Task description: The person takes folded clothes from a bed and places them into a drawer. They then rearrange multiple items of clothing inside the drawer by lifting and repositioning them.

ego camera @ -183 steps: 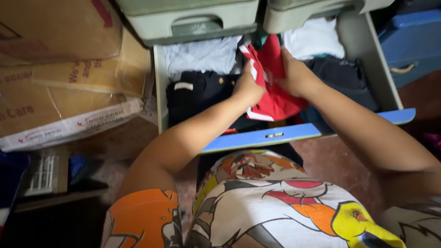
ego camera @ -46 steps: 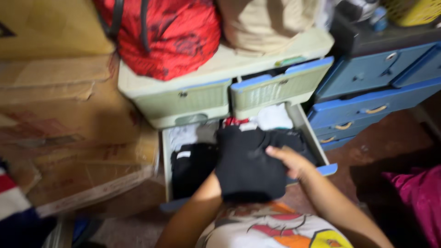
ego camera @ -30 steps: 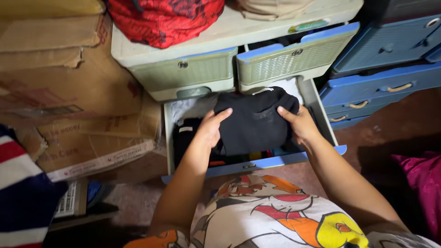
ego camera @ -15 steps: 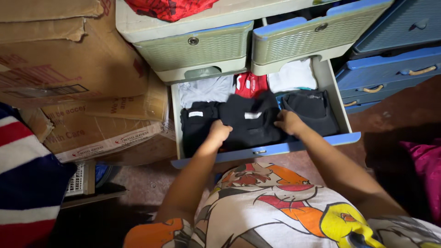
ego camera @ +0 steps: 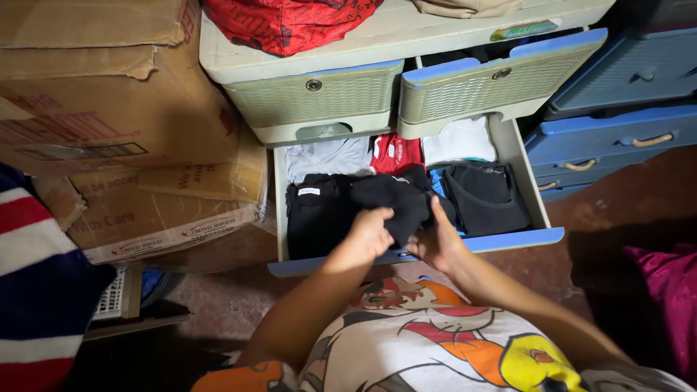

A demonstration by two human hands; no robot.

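A: Dim corner, reddish floor, cardboard boxes (ego camera: 109,109) upper left, a pale green cabinet (ego camera: 392,43) across the top, its long drawer (ego camera: 414,250) pulled open mid-frame.

B: And a change! Half a second ago the black garment (ego camera: 388,203) lay flat in the row; now it's bunched at the drawer's front centre.

A: Left hand (ego camera: 370,232) is closed on its lower edge, right hand (ego camera: 435,243) pinches it just beside.

B: So it's being gathered up, not settled, I'd judge.

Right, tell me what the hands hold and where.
Both hands, left hand and right hand, grip the black folded garment at its near edge, over the open drawer.
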